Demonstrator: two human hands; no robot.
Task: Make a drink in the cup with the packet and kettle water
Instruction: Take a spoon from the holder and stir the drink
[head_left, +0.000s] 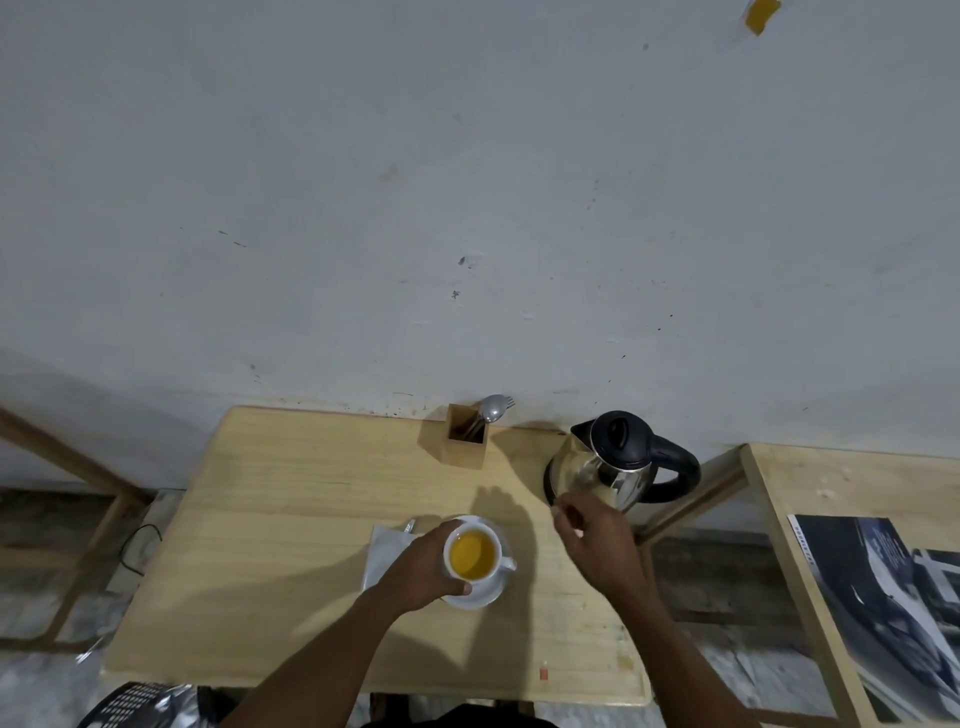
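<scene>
The cup, full of yellow-orange drink, stands on a saucer near the middle of the table, toward its front edge. The left hand wraps the cup's left side. The right hand hangs loosely curled, holding nothing as far as I can tell, just in front of the kettle at the back right corner. A napkin lies left of the saucer; a wooden holder with cutlery stands at the back edge.
</scene>
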